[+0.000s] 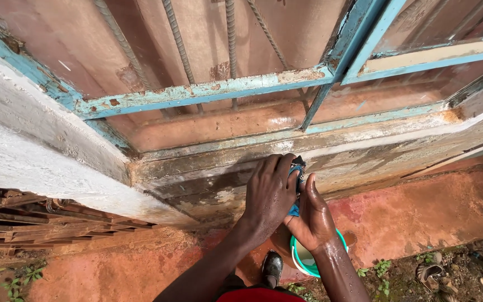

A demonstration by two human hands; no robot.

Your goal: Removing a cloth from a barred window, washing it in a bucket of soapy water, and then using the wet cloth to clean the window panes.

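Only the head view here, looking straight down a wall at both hands. The left hand [269,193] and right hand [311,215] are squeezed together around a blue cloth [296,170], fingers curled shut on it, with just a bit of the cloth poking out above and between them. Both hands and the right forearm look wet and shiny.

Right behind the hands is the concrete window sill [208,179]. The stretch just left of the hands looks dark and damp, with pale scummy patches mixed in, so I'd guess that part has had some wiping. The sill out to the right of the hands is streaky grey too, hard to say if it's been touched.

Above the hands sits the blue window frame [197,92] with peeling paint and rust spots, plus twisted iron bars [180,47] behind it. Those look grimy, so my read is plenty is left.

Directly below the right hand there's a green bucket [303,263] on the reddish ground, mostly hidden by the wrist. A black shoe [272,268] is just below the left wrist. Off to the lower right lies a worn sandal [429,274] among weeds.
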